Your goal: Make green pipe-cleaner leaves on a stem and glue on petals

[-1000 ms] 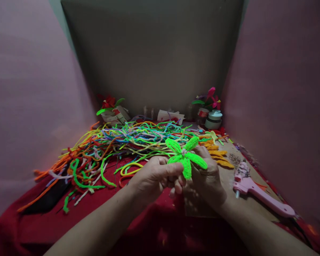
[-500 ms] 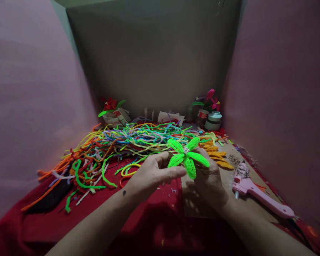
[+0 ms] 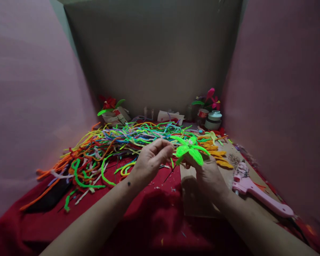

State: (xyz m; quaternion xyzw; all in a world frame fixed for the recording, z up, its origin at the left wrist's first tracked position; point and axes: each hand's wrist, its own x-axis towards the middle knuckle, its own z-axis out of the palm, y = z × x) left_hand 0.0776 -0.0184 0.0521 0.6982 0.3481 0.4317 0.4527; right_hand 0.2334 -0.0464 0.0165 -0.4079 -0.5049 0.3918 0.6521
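Observation:
A bright green pipe-cleaner flower (image 3: 195,155) with a pale beaded centre is held up in front of me. My right hand (image 3: 210,176) grips it from below, behind the petals, which hide most of the fingers. A thin dark stem slants down to the left under the flower. Just left of the petals is my left hand (image 3: 153,161), its thumb and fingers pinched together; anything between the fingertips is too small to make out. Below both hands lie the red cloth (image 3: 154,202) and a brown board (image 3: 189,199).
A wide heap of coloured pipe cleaners (image 3: 133,137) covers the table's back and left. On the right lie a pink glue gun (image 3: 264,199) and orange petal pieces (image 3: 220,156). A lidded jar (image 3: 213,120) and made flowers (image 3: 109,104) stand along the back wall.
The flower has tipped away from facing me and sits slightly to the right. My left hand has drawn back from its petals, the fingers closing into a pinch. The dark stem now shows.

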